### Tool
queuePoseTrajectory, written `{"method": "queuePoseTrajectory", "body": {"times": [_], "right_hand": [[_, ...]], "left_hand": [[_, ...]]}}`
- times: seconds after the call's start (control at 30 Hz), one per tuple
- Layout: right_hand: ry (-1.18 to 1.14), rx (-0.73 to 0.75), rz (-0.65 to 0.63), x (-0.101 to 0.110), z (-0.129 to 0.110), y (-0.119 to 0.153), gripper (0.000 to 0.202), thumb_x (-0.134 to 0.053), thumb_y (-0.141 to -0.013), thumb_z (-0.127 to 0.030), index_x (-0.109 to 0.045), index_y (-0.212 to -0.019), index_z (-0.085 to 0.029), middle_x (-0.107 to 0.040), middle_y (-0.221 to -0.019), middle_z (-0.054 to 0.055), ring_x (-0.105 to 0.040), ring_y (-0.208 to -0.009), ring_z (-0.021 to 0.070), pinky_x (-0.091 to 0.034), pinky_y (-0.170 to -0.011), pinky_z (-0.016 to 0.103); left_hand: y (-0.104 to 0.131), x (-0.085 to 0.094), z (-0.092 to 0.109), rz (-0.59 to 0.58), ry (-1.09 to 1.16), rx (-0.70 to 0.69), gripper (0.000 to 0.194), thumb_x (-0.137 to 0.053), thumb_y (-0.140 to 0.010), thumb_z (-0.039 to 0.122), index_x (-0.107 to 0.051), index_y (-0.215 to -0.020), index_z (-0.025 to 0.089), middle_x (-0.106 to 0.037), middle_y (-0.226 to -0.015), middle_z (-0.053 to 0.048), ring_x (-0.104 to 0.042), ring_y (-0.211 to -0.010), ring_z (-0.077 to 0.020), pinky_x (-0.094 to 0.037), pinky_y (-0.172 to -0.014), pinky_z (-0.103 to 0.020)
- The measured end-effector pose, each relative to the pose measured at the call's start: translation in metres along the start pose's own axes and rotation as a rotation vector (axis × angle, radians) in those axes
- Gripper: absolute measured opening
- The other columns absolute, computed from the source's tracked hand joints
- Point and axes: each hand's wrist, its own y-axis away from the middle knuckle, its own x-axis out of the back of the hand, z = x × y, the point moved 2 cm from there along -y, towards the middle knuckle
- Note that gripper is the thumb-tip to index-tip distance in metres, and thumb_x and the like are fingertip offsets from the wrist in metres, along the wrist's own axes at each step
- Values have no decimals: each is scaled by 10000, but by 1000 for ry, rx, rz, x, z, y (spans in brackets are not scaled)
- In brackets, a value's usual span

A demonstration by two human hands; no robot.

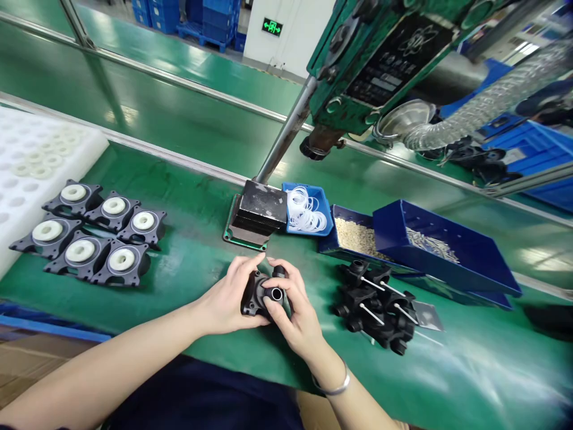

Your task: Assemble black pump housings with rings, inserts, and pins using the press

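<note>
Between both hands, just above the green bench top, is a black plastic pump housing [256, 292] with round ports. My left hand [230, 295] wraps round its left side, thumb at the near edge and fingers at the far edge. My right hand [293, 301] closes on the right side, with fingers and thumb around an open port. Left of the hands lie several black square parts [120, 259], each with a white ring on top. Black ported housings [376, 304] with thin white rods sticking out are grouped to the right.
A black metal block [262, 203] stands beyond my hands, below a green press head [358, 77]. Beside it are a blue tray of white rings [330, 222] and blue bins [447, 254] with small parts. White foam [96, 149] lies far left; a clear hose [474, 101] hangs upper right.
</note>
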Motion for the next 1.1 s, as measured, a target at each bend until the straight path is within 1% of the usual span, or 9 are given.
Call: {"method": "queuePoseTrajectory", "body": {"times": [0.1, 0.23, 0.33, 0.6, 0.77, 0.87, 0.93, 1.0, 1.1], "right_hand": [[-11, 2, 0, 1, 3, 1, 197, -563, -960, -241, -587, -1153, -273, -418, -1437, 99, -387, -1396, 276, -351, -1143, 496], [-70, 20, -83, 4, 5, -3, 195, -565, -960, -259, -583, -1154, -279, -406, -1465, 94, -367, -1417, 284, -335, -1154, 506], [-98, 11, -111, 6, 5, -6, 198, -572, -958, -269, -582, -1156, -287, -406, -1472, 86, -352, -1430, 284, -324, -1163, 506], [-95, 4, -79, 3, 6, -5, 192, -575, -953, -273, -584, -1144, -293, -413, -1427, 86, -380, -1399, 288, -331, -1156, 505], [-96, -6, -67, 1, 6, -4, 189, -574, -957, -276, -584, -1145, -290, -407, -1420, 87, -366, -1410, 289, -305, -1174, 518], [-98, 8, -71, 3, 5, -5, 186, -573, -963, -291, -581, -1149, -284, -411, -1413, 92, -367, -1415, 287, -310, -1176, 520], [-91, 15, -81, 3, 4, -7, 173, -564, -972, -306, -577, -1142, -278, -409, -1417, 97, -361, -1425, 287, -321, -1174, 518], [-80, 21, -90, 2, 4, -8, 169, -547, -983, -321, -566, -1143, -272, -400, -1430, 103, -345, -1442, 285, -329, -1174, 514], [-98, 27, -82, -2, 5, -8, 277, -530, -995, -328, -473, -1261, -276, -383, -1467, 118, -312, -1471, 268, -331, -1185, 506]], "left_hand": [[0, 0, 2, -3, -27, -4, 1202, -868, -688, 261, -36, -1551, 360, -349, -1379, -131, -517, -1214, -299, -543, -986, -502], [-1, 1, 3, -3, -60, -17, 1228, -882, -676, 282, -27, -1553, 365, -358, -1398, -135, -476, -1262, -322, -520, -1017, -532], [-1, 1, 3, -5, -55, -13, 1234, -884, -673, 296, -27, -1558, 366, -365, -1409, -136, -473, -1273, -325, -522, -1017, -530], [0, 0, 2, 9, -55, -40, 1236, -870, -679, 245, -9, -1559, 356, -357, -1460, -141, -478, -1277, -324, -532, -1001, -506], [1, -2, 0, 13, -24, -21, 1212, -854, -690, 221, -15, -1554, 358, -336, -1443, -141, -514, -1239, -313, -541, -992, -501], [1, -1, 0, 9, -17, -36, 1188, -846, -706, 224, -22, -1551, 363, -326, -1435, -144, -510, -1244, -314, -543, -984, -497], [2, 1, 0, 4, -33, -69, 1140, -848, -712, 241, -71, -1539, 352, -332, -1408, -146, -506, -1243, -318, -544, -975, -500], [2, 3, 0, -2, -59, -125, 1052, -865, -697, 272, -178, -1492, 333, -347, -1355, -139, -496, -1244, -328, -543, -963, -508], [3, 6, 1, -12, -100, -177, 853, -867, -695, 281, -336, -1361, 310, -363, -1293, -118, -472, -1260, -325, -536, -965, -514]]}}
